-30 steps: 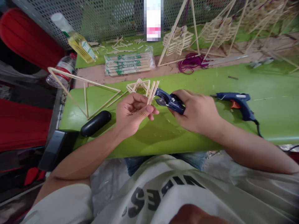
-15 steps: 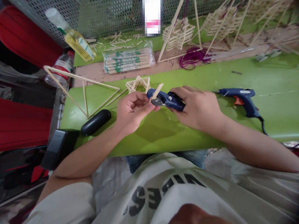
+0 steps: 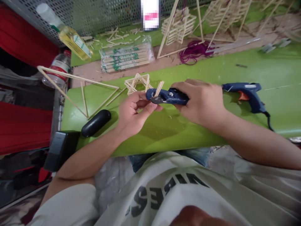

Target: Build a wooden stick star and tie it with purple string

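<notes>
My right hand (image 3: 199, 100) is wrapped round the handles of blue cutters (image 3: 174, 96). Short wooden sticks (image 3: 159, 88) stand between the cutter jaws, slightly tilted. The lower ends of these sticks are pinched by my left hand (image 3: 135, 113), its thumb and fingers at the jaw tips. Just behind my left hand, a small star-shaped stick frame (image 3: 138, 83) lies on the green table (image 3: 150, 141). A larger triangular stick frame (image 3: 82, 82) stands to the left, near a black oval case (image 3: 96, 123).
A blue glue gun (image 3: 249, 92) lies at the right. Along the back are packaged sticks (image 3: 127, 58), purple cord (image 3: 192, 51), a stick lantern (image 3: 181, 26) and an oil bottle (image 3: 75, 42). A dark box (image 3: 61, 149) sits at the left edge.
The view has shifted slightly. My right hand has moved a little up and right with the cutters, which now lie more level around the sticks. My left hand keeps its pinch.
</notes>
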`<state>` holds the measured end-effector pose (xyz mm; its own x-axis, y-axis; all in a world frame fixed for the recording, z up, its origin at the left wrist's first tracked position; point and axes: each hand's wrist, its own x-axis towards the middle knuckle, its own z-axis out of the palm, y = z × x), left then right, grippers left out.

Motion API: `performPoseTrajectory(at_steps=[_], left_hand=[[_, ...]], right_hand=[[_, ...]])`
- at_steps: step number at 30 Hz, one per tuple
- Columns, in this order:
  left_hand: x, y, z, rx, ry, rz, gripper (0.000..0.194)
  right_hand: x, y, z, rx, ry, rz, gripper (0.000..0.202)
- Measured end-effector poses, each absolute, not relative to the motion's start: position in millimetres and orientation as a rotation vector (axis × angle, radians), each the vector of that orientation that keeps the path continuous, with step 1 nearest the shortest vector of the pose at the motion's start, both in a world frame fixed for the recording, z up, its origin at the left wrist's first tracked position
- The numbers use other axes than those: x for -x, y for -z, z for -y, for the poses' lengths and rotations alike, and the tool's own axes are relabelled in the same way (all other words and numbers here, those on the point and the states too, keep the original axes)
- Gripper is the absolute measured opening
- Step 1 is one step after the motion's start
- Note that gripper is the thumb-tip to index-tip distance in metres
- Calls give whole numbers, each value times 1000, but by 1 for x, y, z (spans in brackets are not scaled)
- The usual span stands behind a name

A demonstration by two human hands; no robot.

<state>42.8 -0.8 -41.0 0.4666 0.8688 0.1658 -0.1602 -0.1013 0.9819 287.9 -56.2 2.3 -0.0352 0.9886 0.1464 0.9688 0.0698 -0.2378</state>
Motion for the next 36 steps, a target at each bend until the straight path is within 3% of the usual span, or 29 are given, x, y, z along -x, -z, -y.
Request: performPoseTrajectory(at_steps=[11, 16, 24, 30, 36], left_hand=[[-42, 42, 4, -1500, -1021, -730, 26], [-42, 45, 6, -1509, -1023, -714, 31], [-44, 44, 8, -1610, -1053, -721, 39], [-46, 43, 10, -1616, -1047, -737, 43], [-45, 41, 14, -1559, -998, -858, 39]], right_hand=[[-288, 2, 50, 2083, -96, 2043, 33], [-290, 3, 48, 1987, -171, 2109, 87], [-294, 13, 40, 1906, -111, 2062, 119], [-295, 21, 32, 1870, -126, 2068, 118], [-292, 17, 30, 1926, -275, 2056, 95]])
